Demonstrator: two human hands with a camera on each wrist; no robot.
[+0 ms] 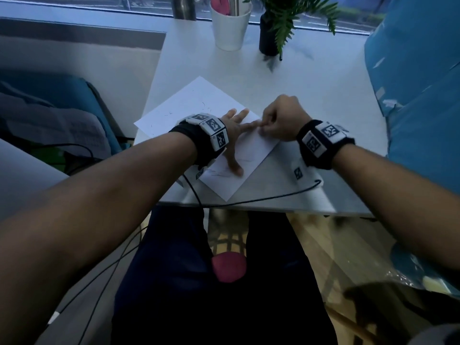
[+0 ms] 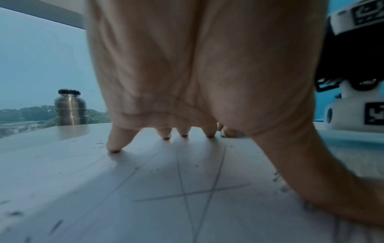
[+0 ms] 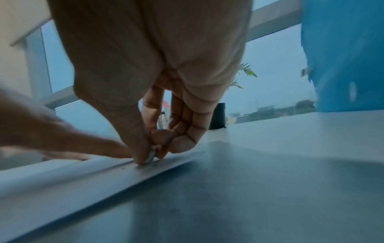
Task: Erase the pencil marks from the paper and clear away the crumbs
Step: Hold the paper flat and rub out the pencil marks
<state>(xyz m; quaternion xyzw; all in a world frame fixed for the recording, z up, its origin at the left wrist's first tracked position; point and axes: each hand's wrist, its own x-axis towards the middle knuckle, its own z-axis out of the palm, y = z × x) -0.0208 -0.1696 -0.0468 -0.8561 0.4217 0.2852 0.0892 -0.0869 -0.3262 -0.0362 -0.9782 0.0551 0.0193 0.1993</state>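
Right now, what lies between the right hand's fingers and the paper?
A small pale eraser, pinched by the right hand and pressed on the paper; the right wrist view shows it.

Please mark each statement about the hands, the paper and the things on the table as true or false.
1. The left hand presses spread fingers on the paper. True.
2. The right hand lies flat and holds nothing. False: it pinches a small eraser against the paper.
3. All pencil marks are gone. False: crossed pencil lines remain.
4. Dark crumbs lie on the paper. True.
5. A white cup stands beside a plant. True.
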